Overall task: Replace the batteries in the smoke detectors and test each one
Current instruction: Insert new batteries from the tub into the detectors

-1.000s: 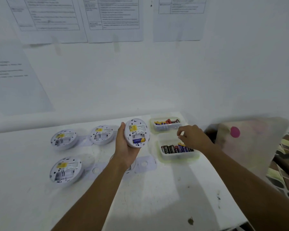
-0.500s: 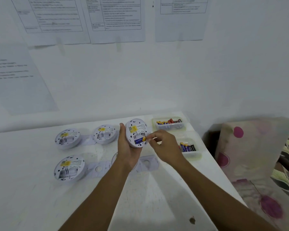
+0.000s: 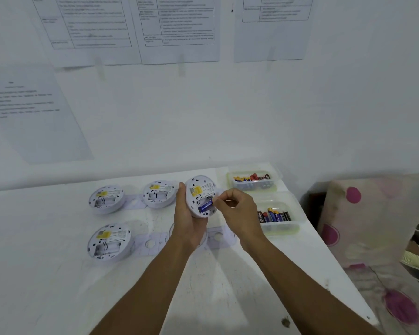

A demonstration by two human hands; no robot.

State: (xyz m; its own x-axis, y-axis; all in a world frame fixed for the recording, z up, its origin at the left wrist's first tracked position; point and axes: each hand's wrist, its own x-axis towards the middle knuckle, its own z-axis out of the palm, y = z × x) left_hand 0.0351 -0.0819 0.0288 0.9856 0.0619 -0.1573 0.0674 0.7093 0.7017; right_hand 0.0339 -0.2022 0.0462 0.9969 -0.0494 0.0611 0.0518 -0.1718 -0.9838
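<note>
White counter (image 3: 46, 298) has open surface toward 6 o'clock; its right edge passes beside a clear plastic battery tub (image 3: 281, 232) at 3 o'clock. Left grip (image 3: 189, 223) clasps a round white smoke detector (image 3: 198, 187) at centre; right grip (image 3: 237, 211) pinches a small blue battery (image 3: 205, 206) in its bay

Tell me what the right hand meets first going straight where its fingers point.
The blue cylindrical battery in the round white plastic smoke detector that the left hand holds; the right hand looks nearly touching it.
</note>
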